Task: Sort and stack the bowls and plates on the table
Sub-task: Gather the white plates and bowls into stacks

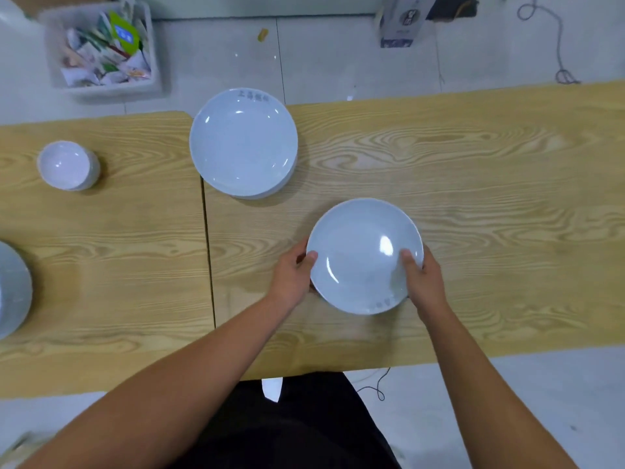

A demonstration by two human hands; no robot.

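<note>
Bare table (490,184) lies open to the right; a plate stack (243,143) sits at the far edge. Left hand (292,277) and right hand (424,282) clasp a near plate (362,255) by opposite rims.

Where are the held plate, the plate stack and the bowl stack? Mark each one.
held plate (362,262): head view, bare centre of the plate.
plate stack (241,143): head view, centre of the top plate.
bowl stack (64,164): head view, inside of the top bowl.
</note>
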